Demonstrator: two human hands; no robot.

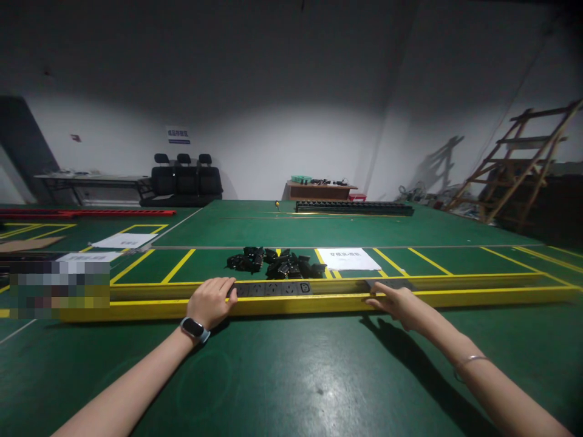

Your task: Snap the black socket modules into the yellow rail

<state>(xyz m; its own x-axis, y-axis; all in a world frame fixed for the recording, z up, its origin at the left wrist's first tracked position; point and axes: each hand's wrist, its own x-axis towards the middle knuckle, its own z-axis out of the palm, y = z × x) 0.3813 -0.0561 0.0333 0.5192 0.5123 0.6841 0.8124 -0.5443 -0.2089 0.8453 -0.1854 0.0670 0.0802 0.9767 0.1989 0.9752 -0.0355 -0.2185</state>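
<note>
A long yellow metal rail (300,304) lies across the green table in front of me, its channel facing up. Black socket modules (272,289) sit in a row inside it. My left hand (212,301), with a watch on the wrist, is closed around the rail at the left end of this row. Further right, my right hand (397,301) has its fingers bent over the near wall, gripping a dark socket module (404,283) in the channel. The fingers partly cover that module. A bare stretch of channel separates the two groups.
Beyond the rail lie a pile of loose black parts (282,263) and a white printed sheet (350,259). Black rails (354,208) rest at the table's far side, red rails (86,213) at the left. A wooden ladder (523,158) stands at right.
</note>
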